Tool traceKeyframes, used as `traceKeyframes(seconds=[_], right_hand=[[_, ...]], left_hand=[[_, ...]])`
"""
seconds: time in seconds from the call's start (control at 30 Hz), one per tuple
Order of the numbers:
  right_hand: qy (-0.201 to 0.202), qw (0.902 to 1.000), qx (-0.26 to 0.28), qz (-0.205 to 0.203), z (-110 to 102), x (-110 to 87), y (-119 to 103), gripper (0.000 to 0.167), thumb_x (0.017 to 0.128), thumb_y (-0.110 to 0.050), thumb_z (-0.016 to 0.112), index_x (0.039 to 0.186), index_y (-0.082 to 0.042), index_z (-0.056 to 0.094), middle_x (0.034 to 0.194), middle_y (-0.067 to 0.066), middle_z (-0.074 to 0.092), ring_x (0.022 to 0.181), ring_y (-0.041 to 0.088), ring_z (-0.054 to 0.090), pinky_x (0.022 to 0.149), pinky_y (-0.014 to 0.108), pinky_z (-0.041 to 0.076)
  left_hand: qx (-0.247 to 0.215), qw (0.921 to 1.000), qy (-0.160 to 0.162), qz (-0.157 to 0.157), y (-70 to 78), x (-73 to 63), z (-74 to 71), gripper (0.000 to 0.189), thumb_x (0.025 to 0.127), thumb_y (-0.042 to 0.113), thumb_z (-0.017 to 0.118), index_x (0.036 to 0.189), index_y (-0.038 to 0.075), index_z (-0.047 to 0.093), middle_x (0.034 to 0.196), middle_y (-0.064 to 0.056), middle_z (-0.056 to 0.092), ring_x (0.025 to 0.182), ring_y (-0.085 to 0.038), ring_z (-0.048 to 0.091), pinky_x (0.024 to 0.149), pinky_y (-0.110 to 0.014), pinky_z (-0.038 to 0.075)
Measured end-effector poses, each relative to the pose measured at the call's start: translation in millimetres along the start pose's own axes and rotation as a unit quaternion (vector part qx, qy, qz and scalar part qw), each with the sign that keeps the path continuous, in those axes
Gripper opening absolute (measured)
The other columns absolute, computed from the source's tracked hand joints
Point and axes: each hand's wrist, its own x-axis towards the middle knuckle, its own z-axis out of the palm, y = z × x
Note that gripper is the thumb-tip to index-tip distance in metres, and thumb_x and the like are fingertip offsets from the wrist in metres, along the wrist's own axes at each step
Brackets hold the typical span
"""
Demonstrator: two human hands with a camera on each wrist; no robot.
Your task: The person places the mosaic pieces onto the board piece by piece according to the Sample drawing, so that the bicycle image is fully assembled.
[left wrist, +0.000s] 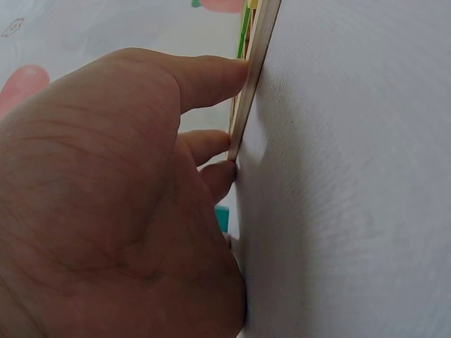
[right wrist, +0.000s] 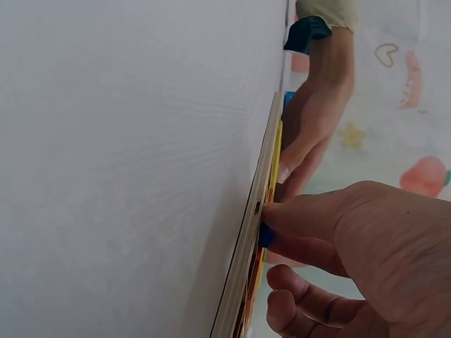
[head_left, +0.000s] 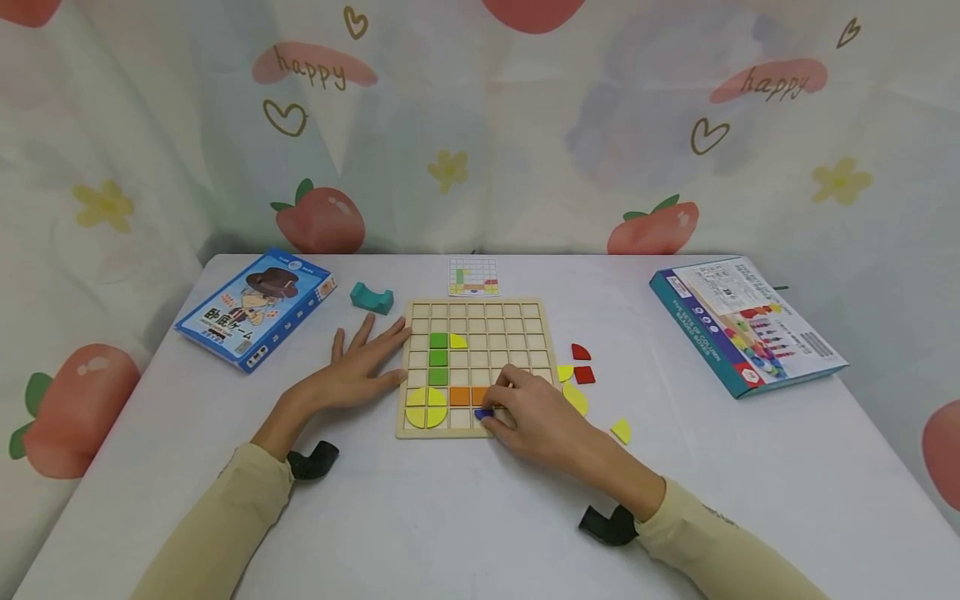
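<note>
In the head view my right hand (head_left: 543, 421) pinches a small blue piece (head_left: 482, 413) between thumb and forefinger, low over the bottom row of a wooden grid board (head_left: 549, 325). The right wrist view has the blue piece right at the board's face. My left hand (head_left: 360, 367) lies at the board's left edge, fingers stretched out and their tips touching the rim. Green squares (head_left: 438, 357) form a column on the board, with a yellow quarter piece (head_left: 457, 341) beside the top one. Yellow quarters (head_left: 426, 407) make a circle at lower left. Orange squares (head_left: 461, 396) adjoin it, partly hidden by my right hand.
Loose red pieces (head_left: 584, 375) and yellow pieces (head_left: 576, 400) lie right of the board. Behind it is a pattern card (head_left: 473, 287). A teal block (head_left: 372, 298) and a blue box (head_left: 255, 308) stand at left, another box (head_left: 742, 325) at right.
</note>
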Motion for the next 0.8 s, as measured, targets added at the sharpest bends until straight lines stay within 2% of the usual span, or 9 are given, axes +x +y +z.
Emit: traceKeyframes(seconds=[0.23, 0.8], right_hand=[[0.005, 0.9998, -0.017, -0.012, 3.0, 2.2, 0.0, 0.016, 0.091, -0.026, 0.085, 0.104, -0.016, 0.081, 0.099, -0.002, 0.063, 0.082, 0.01, 0.054, 0.071, 0.022, 0.05], [0.012, 0.9997, -0.019, -0.014, 3.5, 3.1, -0.3, 0.014, 0.09, -0.024, 0.086, 0.101, -0.016, 0.081, 0.096, -0.002, 0.062, 0.078, 0.009, 0.054, 0.069, 0.021, 0.049]], left_hand=[[-0.003, 1.0, 0.001, -0.001, 0.1, -0.6, -0.3, 0.075, 0.107, 0.041, 0.056, 0.171, 0.022, 0.022, 0.181, -0.006, 0.009, 0.166, -0.043, -0.019, 0.122, -0.073, -0.026], [-0.002, 1.0, 0.005, 0.004, -0.1, -0.9, -0.5, 0.074, 0.107, 0.038, 0.056, 0.17, 0.02, 0.024, 0.181, -0.007, 0.01, 0.166, -0.043, -0.018, 0.123, -0.073, -0.024]])
